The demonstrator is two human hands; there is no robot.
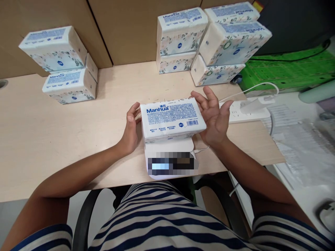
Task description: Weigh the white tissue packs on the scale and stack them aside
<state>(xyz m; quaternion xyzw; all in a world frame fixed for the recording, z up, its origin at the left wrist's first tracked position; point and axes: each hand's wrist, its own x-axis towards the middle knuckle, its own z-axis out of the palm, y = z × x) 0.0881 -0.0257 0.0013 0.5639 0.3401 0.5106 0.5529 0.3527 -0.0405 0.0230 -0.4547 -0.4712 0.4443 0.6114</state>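
A white pack of tissues [171, 118] with blue "Manhua" print lies on a small white scale [170, 160] at the front middle of the desk. My left hand [130, 130] is at the pack's left end, fingers curled against it. My right hand [213, 116] sits at the pack's right end with fingers spread and the palm turned towards the pack. Whether the right hand touches the pack is unclear.
Two or three more tissue packs [65, 66] are stacked at the back left, several others [206, 38] at the back right against brown cardboard. A white power strip [248, 111] with cable lies right of the scale. A green crate [288, 69] stands beyond the desk's right edge.
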